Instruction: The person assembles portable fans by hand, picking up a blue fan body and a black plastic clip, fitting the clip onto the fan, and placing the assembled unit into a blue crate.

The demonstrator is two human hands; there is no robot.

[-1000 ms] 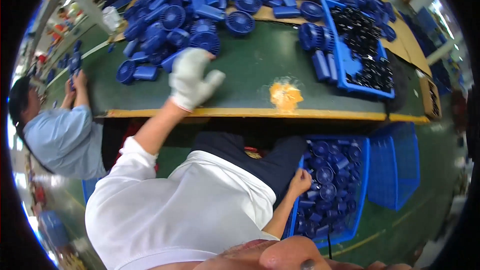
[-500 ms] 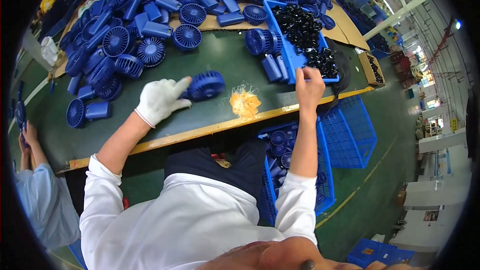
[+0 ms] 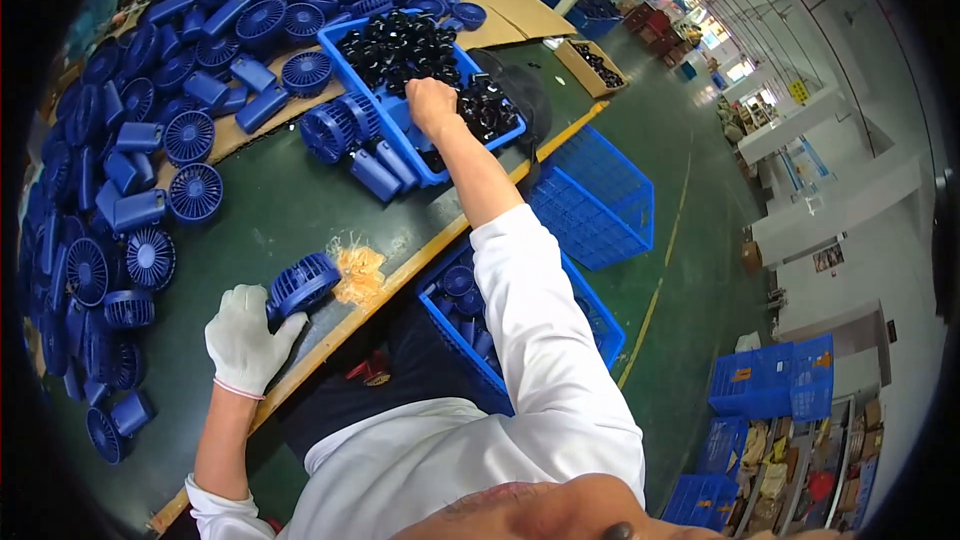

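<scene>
My left hand (image 3: pixel 246 338), in a white glove, is closed round the handle of a blue handheld fan (image 3: pixel 305 283) low over the table. The fan's round head points away from the glove, and its handle is mostly hidden by my fingers. My bare right hand (image 3: pixel 432 108) reaches into a blue tray (image 3: pixel 430 178) of small glossy black parts (image 3: pixel 400 50). Its fingers are curled together among the parts, and what they hold, if anything, is hidden. Beside the tray's left side, more blue fans (image 3: pixel 340 127) stand together, with blue handles (image 3: pixel 378 175) lying close by.
A large heap of blue fans (image 3: pixel 262 20) covers the table's far and left sides, partly on cardboard (image 3: pixel 505 0). An orange-yellow patch (image 3: pixel 358 275) marks the green tabletop (image 3: pixel 255 230). Blue crates (image 3: pixel 590 205) stand below the table edge, one holding fans. An open cardboard box (image 3: pixel 590 68) sits past the tray.
My view has turned to the right. My right hand has gone from the tray's near edge in among the black parts. The left hand still holds the fan.
</scene>
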